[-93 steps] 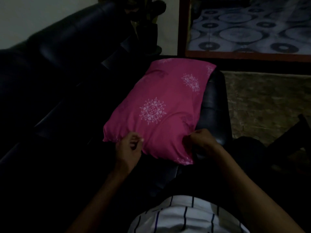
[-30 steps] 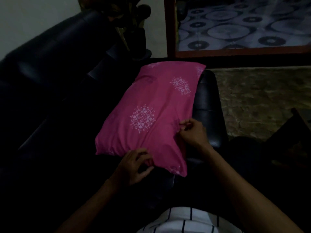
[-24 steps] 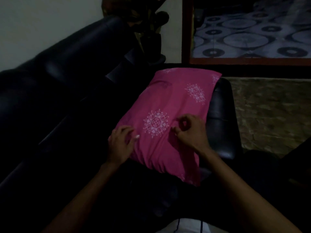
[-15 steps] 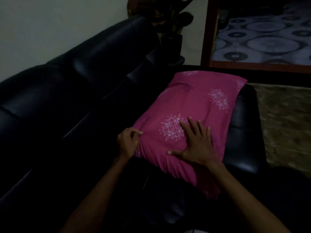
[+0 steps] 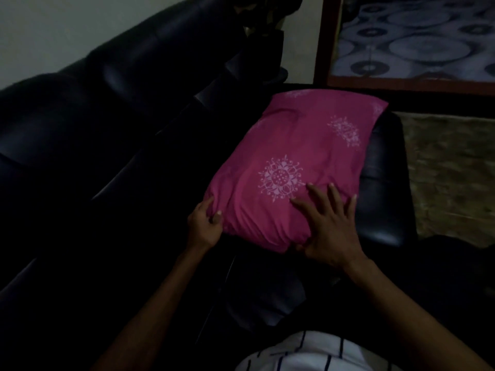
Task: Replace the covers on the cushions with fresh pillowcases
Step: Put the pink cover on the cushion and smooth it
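The cushion [image 5: 294,167] lies on the sofa [image 5: 93,129], its near corner pinched by the left hand [image 5: 205,223]; the right hand [image 5: 329,226] is pressed flat, fingers spread. Slack is best smoothed outward while the corner is held taut.

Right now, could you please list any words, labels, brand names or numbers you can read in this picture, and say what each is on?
None: no readable text anywhere in this dim view.
The pink cushion bears only white flower-like prints, no letters.
The striped shirt shows only dark lines.
The sofa has no visible label.
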The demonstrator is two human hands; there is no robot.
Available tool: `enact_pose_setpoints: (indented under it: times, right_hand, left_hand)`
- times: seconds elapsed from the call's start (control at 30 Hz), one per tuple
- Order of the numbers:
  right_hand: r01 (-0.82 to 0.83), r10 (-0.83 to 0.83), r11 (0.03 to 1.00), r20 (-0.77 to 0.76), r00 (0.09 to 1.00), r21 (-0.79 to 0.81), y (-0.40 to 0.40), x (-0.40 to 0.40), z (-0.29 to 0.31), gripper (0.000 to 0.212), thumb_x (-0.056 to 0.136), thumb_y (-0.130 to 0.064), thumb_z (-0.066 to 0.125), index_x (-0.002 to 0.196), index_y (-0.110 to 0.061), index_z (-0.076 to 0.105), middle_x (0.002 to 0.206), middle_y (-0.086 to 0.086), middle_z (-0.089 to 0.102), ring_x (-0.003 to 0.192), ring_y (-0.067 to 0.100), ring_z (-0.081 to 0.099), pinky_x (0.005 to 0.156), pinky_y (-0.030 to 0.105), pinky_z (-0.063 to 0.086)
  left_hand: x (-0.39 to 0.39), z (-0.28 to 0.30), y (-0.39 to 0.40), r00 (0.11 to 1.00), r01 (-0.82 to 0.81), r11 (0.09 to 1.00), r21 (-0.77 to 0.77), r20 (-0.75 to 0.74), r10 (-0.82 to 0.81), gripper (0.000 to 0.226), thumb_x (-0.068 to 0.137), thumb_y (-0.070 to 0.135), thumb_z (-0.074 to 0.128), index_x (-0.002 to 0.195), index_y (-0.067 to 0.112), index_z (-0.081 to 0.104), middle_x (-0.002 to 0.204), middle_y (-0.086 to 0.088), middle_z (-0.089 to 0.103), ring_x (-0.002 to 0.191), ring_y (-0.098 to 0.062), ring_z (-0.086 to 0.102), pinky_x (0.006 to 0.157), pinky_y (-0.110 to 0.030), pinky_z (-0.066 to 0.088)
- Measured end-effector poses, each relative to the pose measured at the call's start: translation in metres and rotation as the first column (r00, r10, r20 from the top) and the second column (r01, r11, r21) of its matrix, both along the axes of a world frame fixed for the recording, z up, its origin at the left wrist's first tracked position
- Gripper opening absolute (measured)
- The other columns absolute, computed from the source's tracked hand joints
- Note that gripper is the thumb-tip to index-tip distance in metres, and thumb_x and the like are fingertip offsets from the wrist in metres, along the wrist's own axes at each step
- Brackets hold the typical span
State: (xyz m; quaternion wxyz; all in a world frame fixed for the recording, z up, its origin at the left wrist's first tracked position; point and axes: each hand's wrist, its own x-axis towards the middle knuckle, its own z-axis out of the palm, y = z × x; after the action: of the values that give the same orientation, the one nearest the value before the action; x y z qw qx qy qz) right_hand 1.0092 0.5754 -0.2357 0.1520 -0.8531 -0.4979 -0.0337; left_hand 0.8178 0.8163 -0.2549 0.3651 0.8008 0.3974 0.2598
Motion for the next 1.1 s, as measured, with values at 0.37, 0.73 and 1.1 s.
enact_pose_setpoints:
  times: [0.37,0.73,1.1]
  right_hand:
    - [0.084,-0.075,0.978,0.053,0.996,-0.193,-0.022,0.033,0.025,0.127,0.053,-0.066,0.078,0.159,-0.037,0.013,0.169,0.007,-0.001,0.154,0.039,-0.005,0.116,0.071,0.001]
    - [0.131,-0.129,0.964,0.023,0.991,-0.229,-0.021,0.040,0.022,0.118,0.063,-0.061,0.081,0.158,-0.041,0.015,0.169,0.002,0.002,0.156,0.032,0.003,0.114,0.075,0.005]
    - [0.172,-0.201,0.978,-0.311,0.929,-0.120,-0.004,0.051,0.054,0.115,0.050,-0.097,0.053,0.151,-0.048,0.028,0.166,-0.007,0.014,0.154,0.027,0.009,0.119,0.069,0.005]
  left_hand:
    - [-0.017,-0.006,-0.030,0.997,-0.063,0.987,-0.148,-0.044,0.057,0.064,0.072,-0.001,0.085,0.130,0.010,0.061,0.112,-0.005,0.062,0.097,-0.022,0.063,0.073,-0.016,0.049]
    - [-0.026,0.034,0.019,0.886,0.082,0.980,0.183,-0.463,0.012,0.030,0.082,-0.005,0.058,0.078,0.014,0.080,0.068,-0.011,0.072,0.059,-0.019,0.066,0.056,-0.037,0.060]
    - [0.008,0.075,-0.007,0.885,0.079,0.985,0.155,-0.465,0.002,0.054,0.101,0.026,0.053,0.151,0.013,0.040,0.140,-0.017,0.056,0.123,-0.032,0.058,0.095,-0.036,0.047]
